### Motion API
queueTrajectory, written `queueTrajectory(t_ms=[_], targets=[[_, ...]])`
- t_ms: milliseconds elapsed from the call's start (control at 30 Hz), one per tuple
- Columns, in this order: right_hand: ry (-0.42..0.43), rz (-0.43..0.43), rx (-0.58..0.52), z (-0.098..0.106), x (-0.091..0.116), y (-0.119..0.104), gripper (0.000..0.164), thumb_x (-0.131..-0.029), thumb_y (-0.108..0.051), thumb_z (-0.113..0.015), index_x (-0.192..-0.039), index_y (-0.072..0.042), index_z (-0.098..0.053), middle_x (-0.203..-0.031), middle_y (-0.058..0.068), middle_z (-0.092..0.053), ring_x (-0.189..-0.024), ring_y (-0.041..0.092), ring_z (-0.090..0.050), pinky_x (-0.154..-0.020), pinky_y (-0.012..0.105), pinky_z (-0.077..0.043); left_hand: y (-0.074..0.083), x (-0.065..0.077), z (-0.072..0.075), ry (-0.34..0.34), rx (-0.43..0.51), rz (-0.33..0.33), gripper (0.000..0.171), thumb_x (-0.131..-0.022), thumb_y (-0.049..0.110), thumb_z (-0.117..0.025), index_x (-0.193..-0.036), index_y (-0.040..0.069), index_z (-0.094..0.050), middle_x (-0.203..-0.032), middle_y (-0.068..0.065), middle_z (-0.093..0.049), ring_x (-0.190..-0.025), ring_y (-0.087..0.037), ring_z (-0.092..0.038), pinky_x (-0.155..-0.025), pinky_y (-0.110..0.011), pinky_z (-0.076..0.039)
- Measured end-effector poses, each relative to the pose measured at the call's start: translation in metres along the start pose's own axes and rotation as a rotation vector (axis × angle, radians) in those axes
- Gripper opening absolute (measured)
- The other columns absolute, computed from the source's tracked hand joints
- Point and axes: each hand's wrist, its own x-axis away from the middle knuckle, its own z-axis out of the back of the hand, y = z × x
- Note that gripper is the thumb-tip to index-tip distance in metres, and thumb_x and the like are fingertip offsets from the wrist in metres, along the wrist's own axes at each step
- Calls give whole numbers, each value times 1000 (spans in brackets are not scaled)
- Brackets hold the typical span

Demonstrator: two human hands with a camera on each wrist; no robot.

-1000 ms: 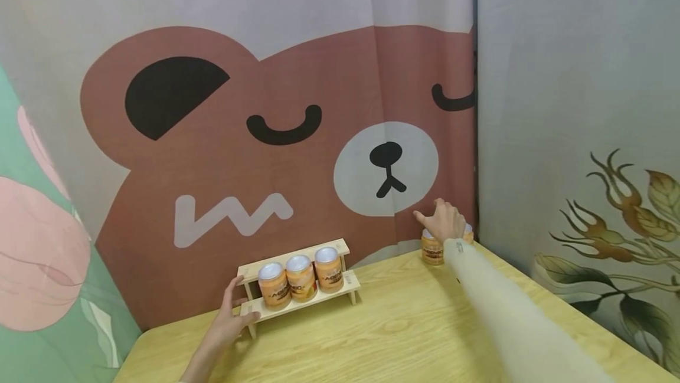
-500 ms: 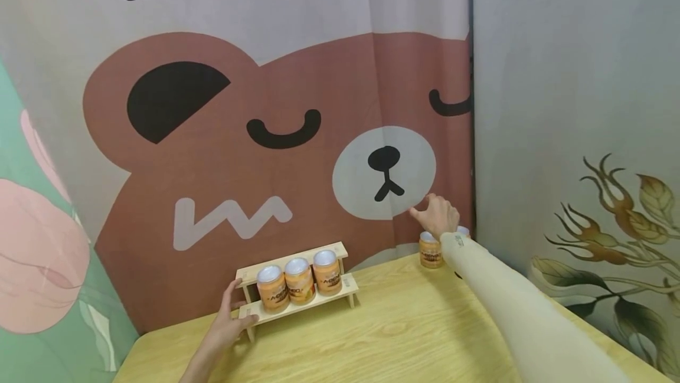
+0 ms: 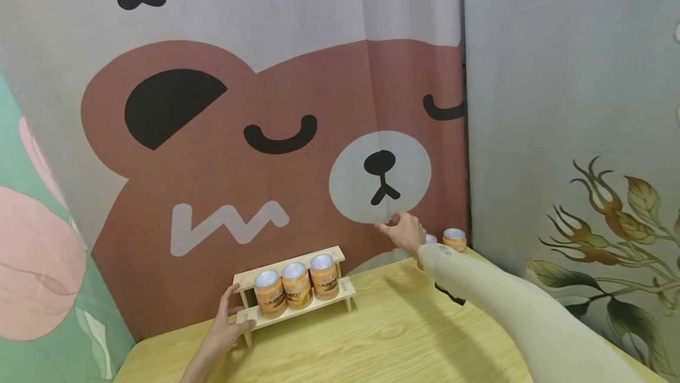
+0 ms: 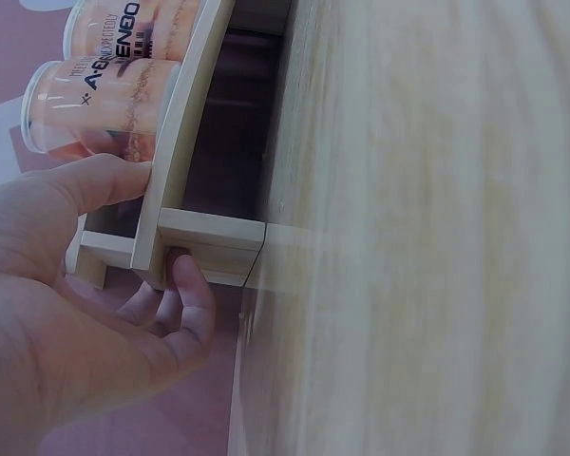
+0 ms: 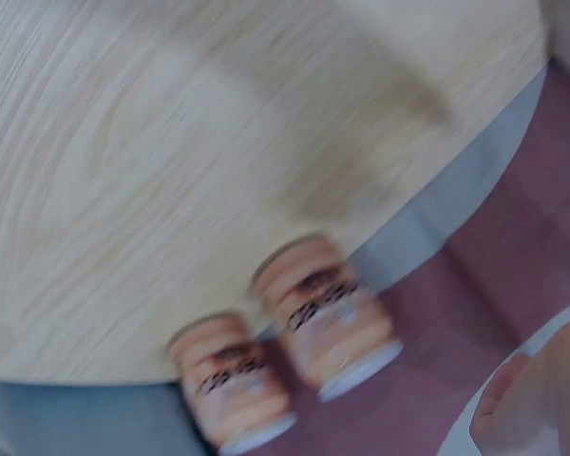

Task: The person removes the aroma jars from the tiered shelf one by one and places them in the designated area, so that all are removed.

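Three orange cans with pale lids, the middle one a can [image 3: 297, 285] set between two others, stand upright on the lower tier of a small two-step wooden rack [image 3: 340, 290]. My left hand [image 3: 225, 324] grips the rack's left end. In the left wrist view the thumb lies on the lower tier beside a can [image 4: 104, 109], and fingers curl beneath the board. My right hand [image 3: 406, 232] is in the air right of the rack, with no object visible in it. Two more orange cans, one a can [image 3: 454, 240] partly behind the forearm, stand at the table's back right.
The wooden table [image 3: 382, 336] meets a curtain [image 3: 212, 153] printed with a bear at the back. A grey flowered curtain [image 3: 531, 105] hangs on the right. Both back cans, including the nearer can [image 5: 328, 318], stand close to the table edge.
My right hand has moved left, away from above the two back cans, uncovering the rightmost one. The left hand stays on the rack, and the view has shifted slightly.
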Motion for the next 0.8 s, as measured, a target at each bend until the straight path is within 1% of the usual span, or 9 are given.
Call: queueTrajectory(t_ms=[67,167,300,400,500,600,700,800], targets=[[-20,-6,-23,-8,8,-10,67,-85,-60,-74,-126,-8,-66,-112,10,-69,-96,31,-65,-82,54,-49,-2,-1,0,0,2,2,103,-89,-3,-73,-161,27,-6,-145,-38,-26,-65,-21,-49,-60,-37,-45],[-62,-1,-61,-18,20,-23,66,-85,-60,-75,-127,-11,-67,-112,7,-70,-94,27,-66,-80,51,-51,-4,-2,1,-3,1,-6,103,-89,-4,-73,-162,25,-5,-145,-39,-26,-60,-18,-42,-57,-34,-43],[-137,17,-114,-28,34,-39,69,-84,-62,-76,-130,-12,-67,-114,5,-70,-92,22,-66,-78,49,-52,-5,-3,1,-4,8,-13,104,-89,-4,-73,-162,25,-5,-145,-39,-25,-64,-20,-47,-59,-35,-44],[-178,50,-141,-34,43,-48,66,-83,-59,-78,-127,-11,-67,-111,4,-70,-91,20,-65,-78,48,-52,-5,-2,1,-5,9,-10,105,-89,-3,-74,-162,25,-4,-146,-39,-24,-71,-24,-53,-61,-37,-45],[-207,100,-173,-39,50,-54,56,-85,-47,-81,-124,-9,-67,-108,6,-71,-90,19,-65,-77,46,-52,-4,-1,0,-4,8,-8,105,-88,-3,-74,-162,25,-5,-145,-39,-25,-73,-24,-54,-61,-37,-46],[-249,155,-213,-41,59,-58,48,-86,-33,-83,-122,-6,-67,-106,9,-71,-89,19,-65,-76,43,-53,-3,-1,1,-1,10,-9,105,-88,-3,-74,-162,27,-6,-145,-38,-26,-69,-23,-52,-60,-36,-45],[-300,209,-241,-43,67,-60,48,-85,-25,-84,-123,-2,-66,-104,11,-70,-89,19,-66,-76,40,-54,-4,-1,1,1,10,-10,105,-87,-3,-74,-162,27,-6,-145,-38,-26,-70,-23,-53,-60,-36,-45],[-344,261,-256,-44,74,-62,49,-84,-19,-85,-123,0,-64,-104,13,-70,-88,19,-66,-77,38,-55,-4,-2,1,-4,6,-12,105,-88,-2,-74,-162,27,-5,-145,-39,-25,-74,-26,-56,-62,-39,-46]])
